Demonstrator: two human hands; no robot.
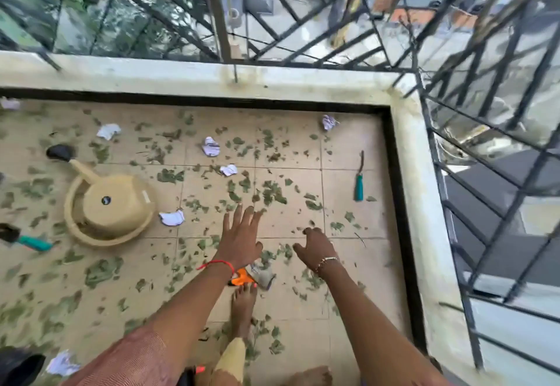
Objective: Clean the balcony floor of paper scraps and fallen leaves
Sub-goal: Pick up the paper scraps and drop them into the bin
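Observation:
Green leaf bits [272,193] lie scattered over the beige tiled balcony floor [348,264]. Several crumpled paper scraps lie among them: one [211,146] near the middle, one [228,170] below it, one [171,217] beside the watering can, one [108,131] at the left, one [328,121] near the far wall. My left hand [241,238] is stretched out above the floor with fingers spread and straight, holding nothing. My right hand [315,247] reaches forward with fingers loosely curled, empty.
A beige watering can [110,204] lies on the floor at left. A teal-handled tool [359,184] lies at right, another [27,240] at far left. An orange object with a grey scrap [262,275] sits by my bare foot [244,304]. A low parapet [415,204] with metal railing borders the floor.

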